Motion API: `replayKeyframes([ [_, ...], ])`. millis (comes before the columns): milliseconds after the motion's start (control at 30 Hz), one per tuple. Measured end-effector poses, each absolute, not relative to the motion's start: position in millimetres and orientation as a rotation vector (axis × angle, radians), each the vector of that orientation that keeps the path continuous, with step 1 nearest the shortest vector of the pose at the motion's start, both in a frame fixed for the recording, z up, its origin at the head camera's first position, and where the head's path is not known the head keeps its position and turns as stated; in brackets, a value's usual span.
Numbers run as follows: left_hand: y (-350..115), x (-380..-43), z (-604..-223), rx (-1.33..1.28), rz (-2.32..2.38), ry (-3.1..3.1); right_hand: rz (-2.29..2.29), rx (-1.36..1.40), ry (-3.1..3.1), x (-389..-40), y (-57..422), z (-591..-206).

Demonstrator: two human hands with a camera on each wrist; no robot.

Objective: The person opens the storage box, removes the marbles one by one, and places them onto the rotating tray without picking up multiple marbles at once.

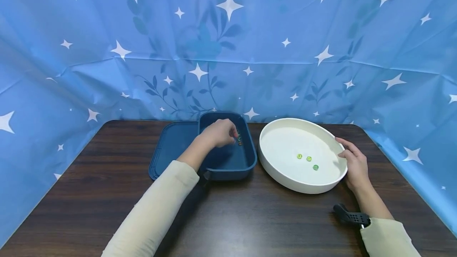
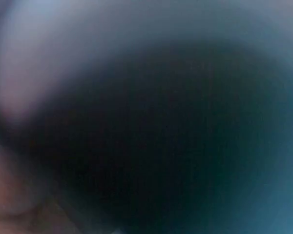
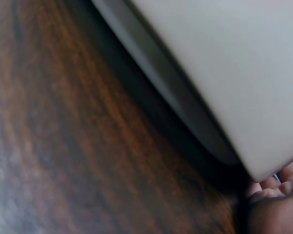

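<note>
My left hand (image 1: pixel 219 132) reaches into a deep dark-blue bin (image 1: pixel 228 171), its fingers bent downward. Right by the fingertips, small green and orange pieces (image 1: pixel 239 141) lie along the bin's right side. I cannot tell whether the left fingers pinch one. On the right, my right hand (image 1: pixel 355 165) grips the rim of a round white tray (image 1: pixel 285 134), thumb over the edge. Three small round green pieces, one of them a darker green piece (image 1: pixel 315 167), lie on the tray floor. The right wrist view shows the tray's side wall (image 3: pixel 224 73) close up; the left wrist view is dark and blurred.
A flat blue lid-like tray (image 1: pixel 175 142) lies left of the bin, partly behind it. Everything stands on a dark wood table (image 1: pixel 89 193). A blue star-patterned cloth (image 1: pixel 228 43) hangs behind. A black strap device (image 1: pixel 351 216) sits at the right wrist.
</note>
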State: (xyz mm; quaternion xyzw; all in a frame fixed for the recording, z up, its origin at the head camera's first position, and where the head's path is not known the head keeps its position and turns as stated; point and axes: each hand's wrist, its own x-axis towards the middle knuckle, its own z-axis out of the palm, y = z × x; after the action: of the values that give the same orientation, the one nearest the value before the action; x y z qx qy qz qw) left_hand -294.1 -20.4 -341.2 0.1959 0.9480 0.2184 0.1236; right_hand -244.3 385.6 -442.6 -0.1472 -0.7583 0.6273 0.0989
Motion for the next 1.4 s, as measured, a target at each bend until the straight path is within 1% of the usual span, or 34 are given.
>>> replayKeyframes([
  [300,-7.2,-308.4,-321.4,0.633,0.477,2.741,1.807,-0.471,-2.295,-241.8,391.7,-440.2],
  [500,-7.6,-323.4,-315.2,0.632,0.547,2.693,1.833,-0.43,-2.263,-240.3,392.4,-441.4],
  [700,-2.4,-336.6,-330.6,0.622,0.665,2.687,1.882,-0.407,-2.211,-240.3,391.3,-442.1],
  [1033,-6.5,-345.2,-363.4,0.53,0.697,2.661,1.871,-0.39,-2.202,-239.7,385.4,-443.2],
  [1400,-3.4,-347.9,-376.0,0.579,0.681,2.645,1.787,-0.417,-2.276,-242.4,384.7,-441.7],
])
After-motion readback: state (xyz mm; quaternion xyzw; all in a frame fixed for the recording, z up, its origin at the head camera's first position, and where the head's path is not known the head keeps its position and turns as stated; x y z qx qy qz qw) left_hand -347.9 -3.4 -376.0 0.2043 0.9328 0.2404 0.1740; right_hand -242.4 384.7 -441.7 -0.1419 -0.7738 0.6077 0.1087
